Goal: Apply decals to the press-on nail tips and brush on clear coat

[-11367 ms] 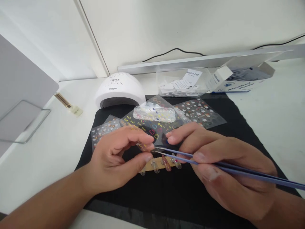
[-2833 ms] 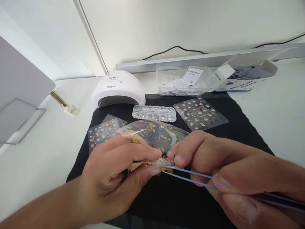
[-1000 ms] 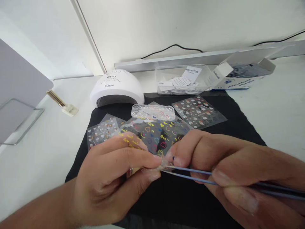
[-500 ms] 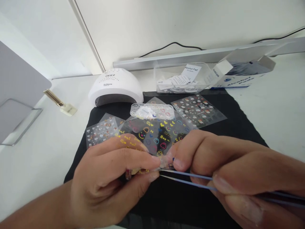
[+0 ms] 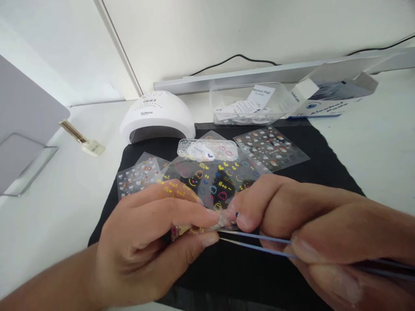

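Note:
My left hand (image 5: 142,242) pinches the near edge of a clear sticker sheet (image 5: 222,183) printed with neon smileys, hearts and the word "Boo". In my right hand (image 5: 317,216) lies a pair of blue tweezers (image 5: 262,244), their pale tips slightly apart by my left thumb. A finger of that hand also bears on the sheet's near edge, which is crumpled between the two hands. Under my left fingers shows a small reddish, shiny thing (image 5: 175,232) that I cannot make out. Behind the sheet sits a clear compartment case (image 5: 227,149) with a white label.
A white nail lamp (image 5: 155,114) stands at the back left of the black cloth (image 5: 246,276). More sticker sheets (image 5: 272,149) lie around. Behind are a clear bin (image 5: 220,116) of alcohol pads and an open alcohol pad box (image 5: 327,108). A polish bottle (image 5: 92,147) lies at left.
Hardly anything differs. Both hands keep their hold, and the crumpled edge of the sheet has shifted slightly between my fingers.

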Tool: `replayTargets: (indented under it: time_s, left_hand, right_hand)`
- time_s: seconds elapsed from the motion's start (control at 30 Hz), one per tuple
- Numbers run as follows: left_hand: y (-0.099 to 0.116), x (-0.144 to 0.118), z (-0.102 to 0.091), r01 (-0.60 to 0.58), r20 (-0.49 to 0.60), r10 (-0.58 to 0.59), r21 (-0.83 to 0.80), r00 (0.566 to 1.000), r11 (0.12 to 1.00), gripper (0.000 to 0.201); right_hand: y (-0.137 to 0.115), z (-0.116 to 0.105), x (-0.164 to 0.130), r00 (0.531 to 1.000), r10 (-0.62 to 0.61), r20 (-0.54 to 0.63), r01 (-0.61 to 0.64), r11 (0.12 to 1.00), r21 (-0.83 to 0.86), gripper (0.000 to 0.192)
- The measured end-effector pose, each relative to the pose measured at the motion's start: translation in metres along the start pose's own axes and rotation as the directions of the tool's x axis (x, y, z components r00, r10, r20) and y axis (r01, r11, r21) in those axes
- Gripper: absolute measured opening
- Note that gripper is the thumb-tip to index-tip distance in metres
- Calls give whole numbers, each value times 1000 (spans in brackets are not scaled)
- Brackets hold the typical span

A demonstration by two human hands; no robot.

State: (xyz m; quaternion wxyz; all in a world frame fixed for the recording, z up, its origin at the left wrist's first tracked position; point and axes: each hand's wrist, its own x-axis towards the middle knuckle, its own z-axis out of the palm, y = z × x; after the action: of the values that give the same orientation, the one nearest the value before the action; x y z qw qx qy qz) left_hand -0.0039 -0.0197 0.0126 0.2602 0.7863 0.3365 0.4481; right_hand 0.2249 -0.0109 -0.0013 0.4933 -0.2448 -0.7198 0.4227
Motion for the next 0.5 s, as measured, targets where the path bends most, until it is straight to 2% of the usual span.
replayTargets:
  time_s: [0.27, 0.5]
  left_hand:
    - [0, 2, -1, -8, 16, 9, -25, 1000, 1000, 15]
    - [-2, 0, 1, 17, 8, -17, -16, 1000, 1000, 16]
  right_hand:
    - [2, 1, -2, 999, 19, -32, -18, 999, 35, 19]
    - [1, 2, 0, 1000, 10, -12, -10, 1000, 27, 20]
